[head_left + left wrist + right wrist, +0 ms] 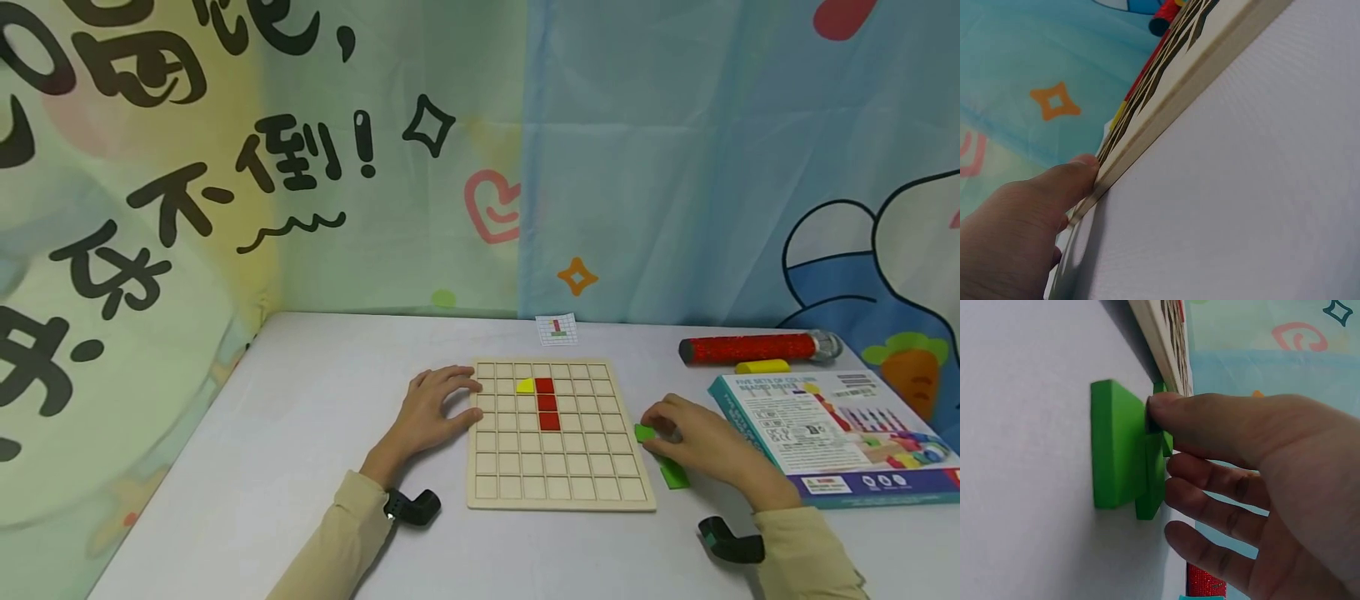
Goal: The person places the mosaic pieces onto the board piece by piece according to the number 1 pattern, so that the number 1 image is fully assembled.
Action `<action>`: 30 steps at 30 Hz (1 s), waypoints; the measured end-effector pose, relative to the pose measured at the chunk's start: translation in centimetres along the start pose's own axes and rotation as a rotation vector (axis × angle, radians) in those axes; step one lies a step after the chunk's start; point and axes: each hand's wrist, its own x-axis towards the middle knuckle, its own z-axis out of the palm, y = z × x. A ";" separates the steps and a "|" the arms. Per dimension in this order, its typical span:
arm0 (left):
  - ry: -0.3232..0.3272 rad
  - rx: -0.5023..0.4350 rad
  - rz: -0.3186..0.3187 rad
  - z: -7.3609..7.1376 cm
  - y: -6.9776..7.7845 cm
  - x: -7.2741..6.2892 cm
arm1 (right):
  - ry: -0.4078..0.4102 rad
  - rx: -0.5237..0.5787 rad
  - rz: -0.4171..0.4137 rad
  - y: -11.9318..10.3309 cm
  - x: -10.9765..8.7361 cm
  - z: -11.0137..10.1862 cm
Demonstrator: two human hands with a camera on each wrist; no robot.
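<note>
several flat green wooden-looking tiles (675,475) lie on the white-covered desk (315,400), just right of the square pale wooden board (562,493) scored with a grid; their slanting row has its long axis roughly along the board's right edge, its far end almost at that edge. the right hand (697,446) is by far the nearer one, reaching in from the right, so the row's far green tile (643,432) sits at the thumb and forefinger, between the right hand and the board. that grip is drawn in, thumb and forefinger on two sides of the far green tile; whether they pinch it or merely touch it, i cannot tell. the left hand (431,418) has its grip apart, thumb and fingers spread, the tips touching the board's left edge. on the grid, three square red tiles (547,403) form a column, and a small yellow slant-sided tile (525,386) sits just left of the uppermost one; a small white printed card (557,331) lies beyond the far edge. the head view gives this layout but hides part of the green row under the right hand; the right wrist view shows the tiles' thickness, what look like three in a line, and the other fingers bent clear of them. the left wrist view alone shows the board's side edge-on, with a digit against it.
</note>
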 end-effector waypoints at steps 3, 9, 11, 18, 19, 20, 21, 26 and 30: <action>0.004 0.000 0.007 0.0 0.0 0.0 | 0.005 -0.007 0.022 0.0 0.1 0.0; -0.012 -0.002 -0.005 0.0 0.0 0.1 | 0.004 0.028 0.072 0.1 0.3 0.1; -0.014 -0.002 -0.007 0.1 -0.1 0.1 | 0.021 0.037 0.071 0.2 0.3 0.1; 0.002 0.011 0.009 0.1 -0.2 0.1 | 0.122 0.022 0.000 0.1 0.4 0.1; 0.001 0.014 0.007 0.2 -0.3 0.1 | 0.122 0.025 -0.005 0.1 0.4 0.1; -0.001 0.015 0.004 0.2 -0.3 0.1 | 0.121 0.025 -0.004 -0.1 0.4 0.1; -0.001 0.017 0.005 0.2 -0.3 0.1 | 0.115 0.028 -0.006 -0.2 0.4 0.1; -0.018 0.006 -0.011 0.1 -0.3 0.1 | 0.106 0.036 0.001 -0.9 0.5 0.1; -0.018 0.002 -0.016 0.1 -0.3 0.1 | 0.112 0.048 -0.002 -1.4 0.7 0.2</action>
